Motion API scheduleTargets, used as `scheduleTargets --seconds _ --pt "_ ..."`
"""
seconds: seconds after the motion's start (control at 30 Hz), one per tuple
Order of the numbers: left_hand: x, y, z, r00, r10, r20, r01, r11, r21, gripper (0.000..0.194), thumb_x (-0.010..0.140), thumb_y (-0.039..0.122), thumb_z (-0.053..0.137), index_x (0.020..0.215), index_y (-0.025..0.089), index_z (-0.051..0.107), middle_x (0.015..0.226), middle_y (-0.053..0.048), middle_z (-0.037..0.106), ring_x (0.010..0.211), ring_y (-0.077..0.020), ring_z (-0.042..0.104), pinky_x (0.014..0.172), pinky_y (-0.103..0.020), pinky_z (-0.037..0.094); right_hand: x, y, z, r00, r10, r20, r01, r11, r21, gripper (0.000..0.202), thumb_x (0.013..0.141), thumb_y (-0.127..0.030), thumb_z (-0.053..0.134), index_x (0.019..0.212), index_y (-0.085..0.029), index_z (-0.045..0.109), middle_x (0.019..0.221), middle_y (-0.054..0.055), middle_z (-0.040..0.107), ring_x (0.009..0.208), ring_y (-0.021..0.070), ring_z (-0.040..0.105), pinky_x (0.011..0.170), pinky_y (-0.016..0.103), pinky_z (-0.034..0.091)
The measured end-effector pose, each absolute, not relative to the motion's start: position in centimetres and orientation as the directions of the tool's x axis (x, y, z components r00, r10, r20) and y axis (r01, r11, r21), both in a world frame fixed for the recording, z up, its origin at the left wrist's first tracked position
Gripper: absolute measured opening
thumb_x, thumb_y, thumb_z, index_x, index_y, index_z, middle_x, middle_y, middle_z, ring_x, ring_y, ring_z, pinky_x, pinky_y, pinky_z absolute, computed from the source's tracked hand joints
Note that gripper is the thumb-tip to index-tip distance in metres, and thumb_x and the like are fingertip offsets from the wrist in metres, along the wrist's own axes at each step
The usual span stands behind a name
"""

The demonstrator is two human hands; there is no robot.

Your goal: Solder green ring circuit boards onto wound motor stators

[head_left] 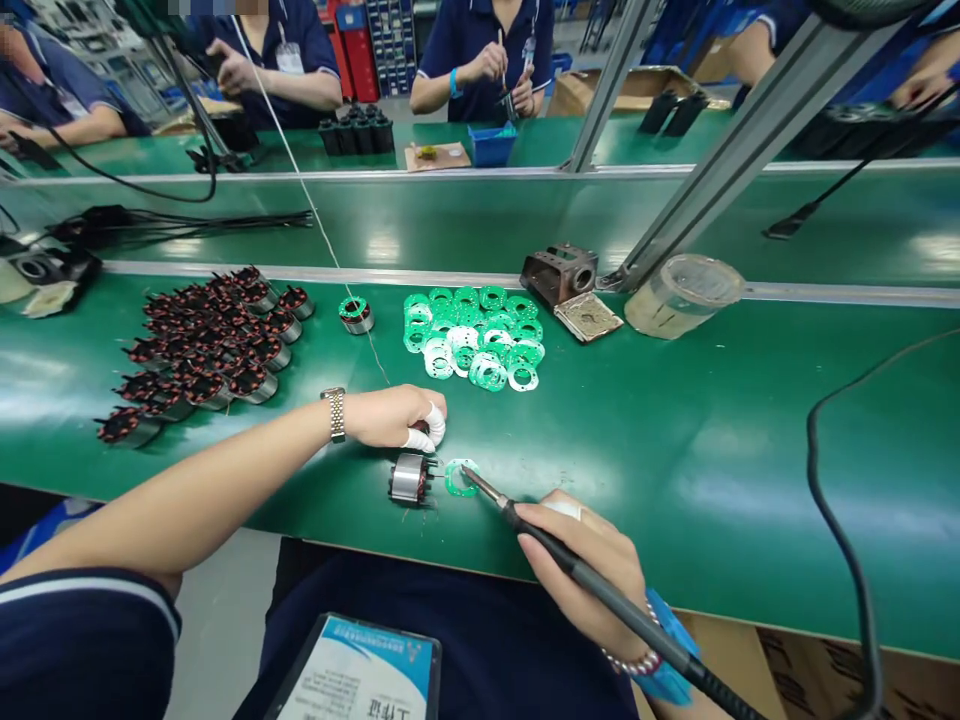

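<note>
My left hand (397, 415), with white covers on its fingertips, is closed at the end of a thin solder wire (377, 358) that hangs from above. Something dark and reddish shows between its curled fingers; I cannot tell what. Just below lies a motor stator (410, 479) on its side, its pins facing right. Beside the pins is a green ring-shaped circuit board (460, 478). My right hand (581, 550) grips a soldering iron (577, 572), whose tip is over the ring's upper right edge.
Many wound stators (202, 350) are grouped at left; one stator with a green ring (356, 314) stands apart. Green rings (480, 335) lie spread behind my hands. An iron stand (561, 275), sponge (589, 317) and plastic tub (682, 297) are behind right. The iron's cable (825, 490) loops at right. Co-workers sit opposite.
</note>
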State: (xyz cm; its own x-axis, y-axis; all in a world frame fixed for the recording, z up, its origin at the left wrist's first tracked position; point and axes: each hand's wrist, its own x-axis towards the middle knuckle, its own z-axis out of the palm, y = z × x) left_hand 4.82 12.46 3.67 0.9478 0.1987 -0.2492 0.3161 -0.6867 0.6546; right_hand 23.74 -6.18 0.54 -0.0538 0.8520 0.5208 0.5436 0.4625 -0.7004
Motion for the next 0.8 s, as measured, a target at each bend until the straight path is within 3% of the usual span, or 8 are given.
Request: scheduleTargets --seconds 0.23,0.8 --pt "5.9 12.7 3.4 0.961 0.053 -0.272 0.227 -0.712 0.664 0.006 0.074 0.013 0.06 0.074 0.016 0.065 0.081 -0.002 0.057 0.071 -0.0112 0.054 0.066 -0.018 0.042 22.9 -6.1 0.5 -0.079 0.868 0.49 0.537 0.451 -0.713 0.019 0.076 -0.009 0.054 0.092 -0.017 0.06 0.063 0.002 0.061 0.057 0.0133 0.056 0.051 0.025 0.048" --pt "6.7 12.5 3.1 0.956 -0.001 -0.292 0.199 -0.73 0.654 0.012 0.073 0.008 0.058 0.065 0.016 0.063 0.078 -0.002 0.057 0.07 -0.0109 0.054 0.064 -0.018 0.042 22.9 -6.1 0.1 -0.107 0.877 0.468 0.541 0.446 -0.713 0.018 0.076 -0.011 0.055 0.091 -0.017 0.062 0.064 0.003 0.062 0.057 0.0132 0.057 0.053 0.024 0.049"
